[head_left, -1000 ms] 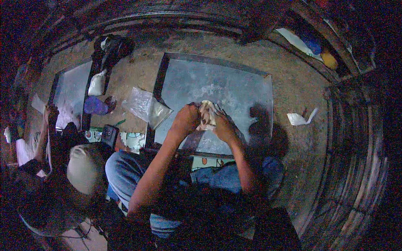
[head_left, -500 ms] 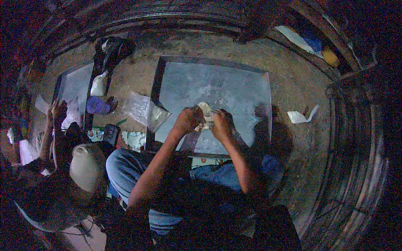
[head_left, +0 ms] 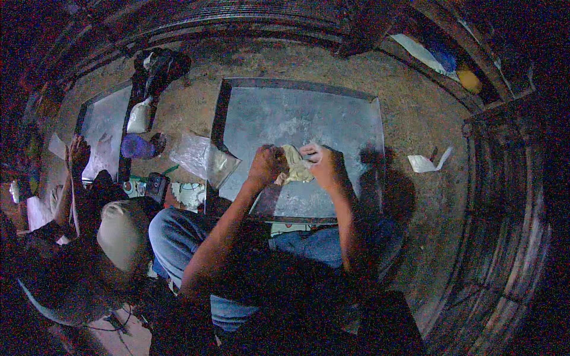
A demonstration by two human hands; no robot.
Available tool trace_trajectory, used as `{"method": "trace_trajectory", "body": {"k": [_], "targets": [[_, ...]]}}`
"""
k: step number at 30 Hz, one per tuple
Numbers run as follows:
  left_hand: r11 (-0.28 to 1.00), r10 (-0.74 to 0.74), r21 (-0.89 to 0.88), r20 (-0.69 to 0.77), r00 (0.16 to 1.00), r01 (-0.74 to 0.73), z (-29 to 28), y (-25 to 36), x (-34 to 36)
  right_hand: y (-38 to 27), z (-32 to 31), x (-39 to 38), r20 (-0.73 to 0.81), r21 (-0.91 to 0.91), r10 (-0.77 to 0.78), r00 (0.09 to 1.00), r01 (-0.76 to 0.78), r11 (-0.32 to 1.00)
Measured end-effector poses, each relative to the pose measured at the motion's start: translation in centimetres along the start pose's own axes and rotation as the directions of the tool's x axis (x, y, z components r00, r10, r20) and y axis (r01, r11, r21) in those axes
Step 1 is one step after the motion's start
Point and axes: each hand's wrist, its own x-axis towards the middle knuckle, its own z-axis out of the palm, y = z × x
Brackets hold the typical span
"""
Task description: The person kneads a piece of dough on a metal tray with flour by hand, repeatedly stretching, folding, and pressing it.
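A floppy, pale yellow piece of dough point(head_left: 295, 168) hangs between my hands, low over a shallow metal tray point(head_left: 255, 113) with a dusting of white powder on its floor. My left hand point(head_left: 265, 166) is closed on the dough's left edge, its fingers curled. On the other side my right hand point(head_left: 326, 166) has its fingers bent together at the dough's upper right edge, fingertips whitened. What exactly the right fingertips pinch is partly hidden.
Left of the tray lie a clear plastic bag point(head_left: 193, 155), a purple container point(head_left: 138, 146) and a white bag point(head_left: 139, 116). A co-worker's hand point(head_left: 78, 152) is at a second tray point(head_left: 105, 118). A white scrap point(head_left: 424, 164) lies on the floor at right.
My right hand has shifted slightly right and turned, showing whitened fingertips. The dough between my hands is spread wider and more of it shows. My left hand has barely moved.
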Motion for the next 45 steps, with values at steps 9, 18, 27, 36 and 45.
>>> {"method": "trace_trajectory", "body": {"k": [9, 18, 27, 36, 45], "targets": [[0.959, -0.266, -0.074, 0.086, 0.96, 0.273, -2.2, 4.3, 1.3, 2.0, -0.7, 0.2, 0.003, -0.176, -0.017, 1.0, 0.017, 0.984], [0.95, -0.216, -0.196, 0.151, 0.965, 0.244, -3.9, 4.6, 2.1, 2.7, 1.2, 0.4, 0.053, -0.287, -0.003, 0.999, 0.018, 0.958], [0.962, -0.143, -0.219, 0.109, 0.984, 0.164, -7.8, 6.3, 3.1, 0.9, 1.5, 1.4, 0.184, -0.427, 0.204, 0.962, -0.108, 0.898], [0.976, -0.069, -0.192, 0.171, 0.983, 0.102, -7.7, 4.5, 2.5, 0.8, 1.8, 0.1, 0.076, -0.473, -0.107, 0.991, 0.13, 0.871], [0.999, 0.028, -0.023, 0.285, 0.958, -0.022, -9.7, 6.0, 2.6, 0.0, -0.1, 0.1, 0.09, -0.461, 0.131, 0.987, -0.075, 0.884]]}}
